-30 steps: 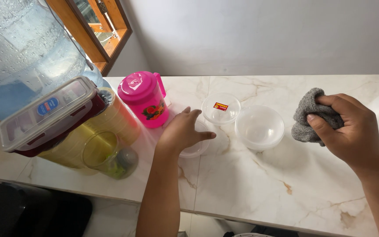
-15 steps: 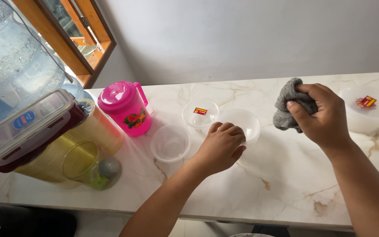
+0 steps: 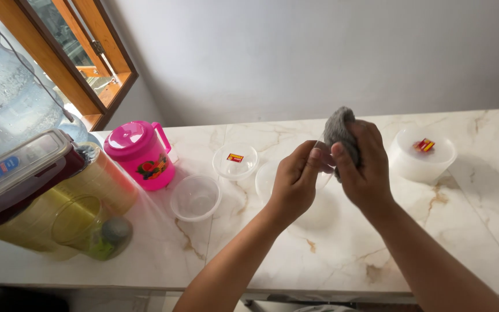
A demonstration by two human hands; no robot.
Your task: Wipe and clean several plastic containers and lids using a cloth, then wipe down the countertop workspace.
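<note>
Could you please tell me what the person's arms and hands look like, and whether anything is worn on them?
Both forearms are bare, with no sleeves in view. The left hand and right hand wear no gloves, rings, watch or bracelets that I can see.

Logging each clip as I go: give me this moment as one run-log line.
left hand: holds clear plastic container above counter | right hand: grips grey cloth against container | nearby: pink jug, two clear lids
</note>
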